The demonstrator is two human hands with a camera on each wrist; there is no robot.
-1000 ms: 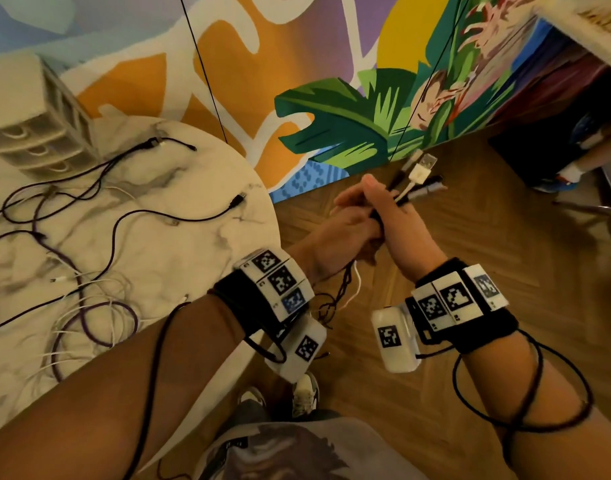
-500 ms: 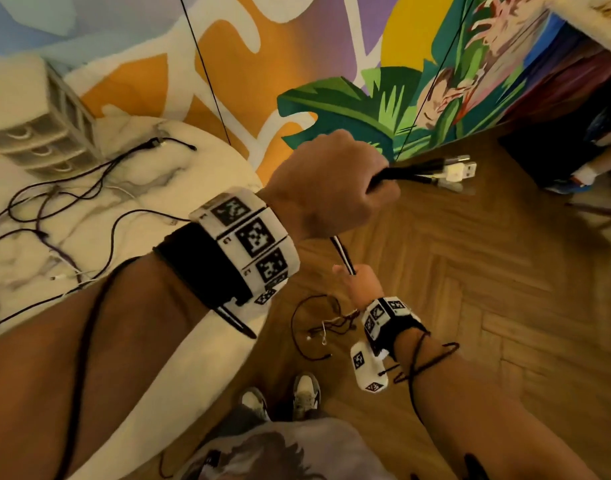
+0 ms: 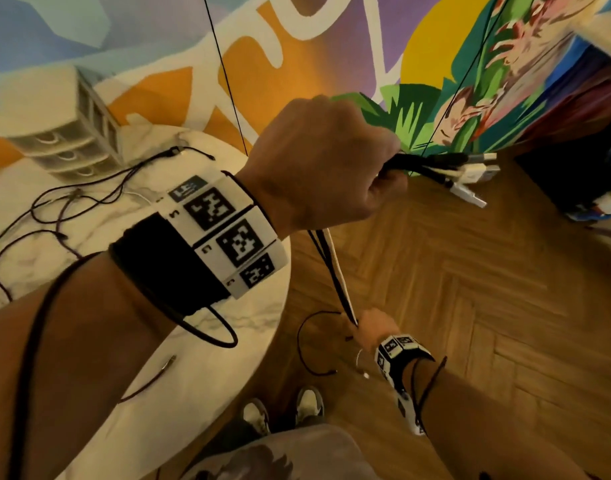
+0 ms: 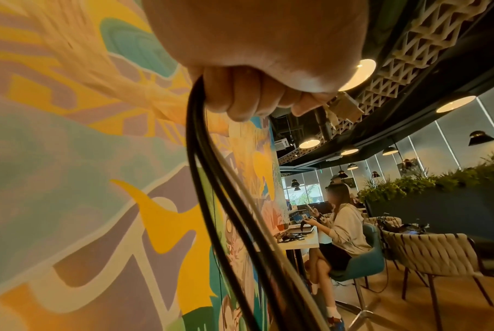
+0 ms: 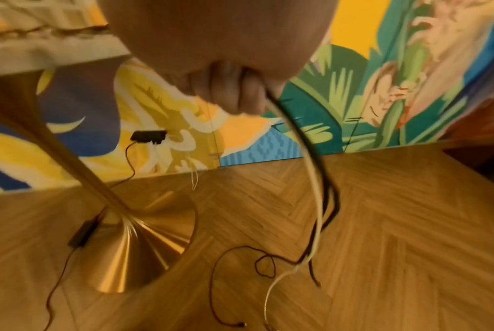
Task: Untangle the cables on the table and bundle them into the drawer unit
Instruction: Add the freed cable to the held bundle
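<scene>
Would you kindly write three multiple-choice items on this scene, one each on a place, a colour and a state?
1. Where does the drawer unit stand?
A. on the floor
B. on the marble table
C. on a chair

2. What colours are the cables in the held bundle?
A. red and blue
B. all green
C. black and white

3. How is the left hand?
A. fisted round the plug ends
B. flat on the table
C. open and holding nothing

Answers: 1 B, the unit sits at the tabletop's far edge. 2 C, black strands run beside a white one down to the right hand. 3 A, plugs stick out past its curled fingers.
</scene>
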